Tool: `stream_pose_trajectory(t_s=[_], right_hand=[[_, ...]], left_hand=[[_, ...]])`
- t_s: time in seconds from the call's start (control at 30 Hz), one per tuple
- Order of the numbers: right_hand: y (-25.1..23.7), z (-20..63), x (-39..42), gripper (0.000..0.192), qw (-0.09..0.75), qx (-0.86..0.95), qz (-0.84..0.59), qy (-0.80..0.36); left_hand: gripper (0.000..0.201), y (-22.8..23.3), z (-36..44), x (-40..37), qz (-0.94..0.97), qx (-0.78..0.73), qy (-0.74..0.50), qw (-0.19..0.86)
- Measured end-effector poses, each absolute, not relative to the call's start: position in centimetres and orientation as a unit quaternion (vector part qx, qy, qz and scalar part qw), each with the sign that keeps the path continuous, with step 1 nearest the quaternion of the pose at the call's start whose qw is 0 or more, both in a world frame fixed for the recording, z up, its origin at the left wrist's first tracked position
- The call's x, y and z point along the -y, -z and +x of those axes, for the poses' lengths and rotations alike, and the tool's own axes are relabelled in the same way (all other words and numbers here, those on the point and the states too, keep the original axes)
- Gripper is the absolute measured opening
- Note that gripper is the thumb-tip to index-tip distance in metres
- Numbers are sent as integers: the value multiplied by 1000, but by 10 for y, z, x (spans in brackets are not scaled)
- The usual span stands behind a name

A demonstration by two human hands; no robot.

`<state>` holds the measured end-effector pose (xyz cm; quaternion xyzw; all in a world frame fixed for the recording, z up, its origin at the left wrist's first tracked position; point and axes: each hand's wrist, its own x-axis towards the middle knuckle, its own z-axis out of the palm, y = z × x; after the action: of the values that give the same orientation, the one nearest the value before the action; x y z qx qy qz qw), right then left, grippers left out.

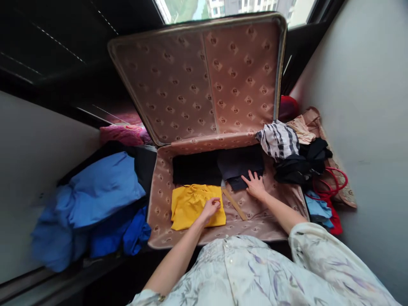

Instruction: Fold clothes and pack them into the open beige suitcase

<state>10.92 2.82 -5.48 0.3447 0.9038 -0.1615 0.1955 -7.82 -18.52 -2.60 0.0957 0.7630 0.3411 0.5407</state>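
My right hand (pixel 255 185) lies with fingers spread on a folded dark navy garment (pixel 240 163) at the right of the suitcase's base. Loosely curled, my left hand (pixel 211 208) is over the right part of a folded yellow garment (pixel 188 206), with no cloth visible between its fingers. Whether it touches the yellow fabric I cannot tell. Behind the yellow piece, a black folded garment (pixel 196 168) lies along the back wall. A tan strap (pixel 235 205) runs slantwise across the pink patterned lining between my hands. The suitcase (pixel 155 212) is wide open.
The raised lid (pixel 197 80) leans toward the window. Blue clothes (pixel 102 191) are heaped on the left, with pink fabric (pixel 121 134) behind. To the right sit a zebra-striped cloth (pixel 279 141), black items (pixel 296 168) and a red cord (pixel 339 182). White walls flank both sides.
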Motion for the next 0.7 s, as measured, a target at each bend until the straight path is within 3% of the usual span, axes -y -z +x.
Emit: stream_pose_trajectory(t_s=[0.17, 0.43, 0.57, 0.7], right_hand=[[53, 114, -36, 67, 231, -898, 344, 147], [54, 137, -40, 74, 234, -880, 396, 116], [31, 126, -47, 76, 256, -874, 385, 148], [-16, 110, -35, 63, 291, -874, 334, 202]], left_hand=[[21, 21, -71, 201, -1, -727, -331, 601], [26, 8, -70, 195, 31, -713, -357, 603], [29, 8, -68, 198, 35, -707, -351, 613], [39, 4, -69, 204, 37, -707, -339, 619]])
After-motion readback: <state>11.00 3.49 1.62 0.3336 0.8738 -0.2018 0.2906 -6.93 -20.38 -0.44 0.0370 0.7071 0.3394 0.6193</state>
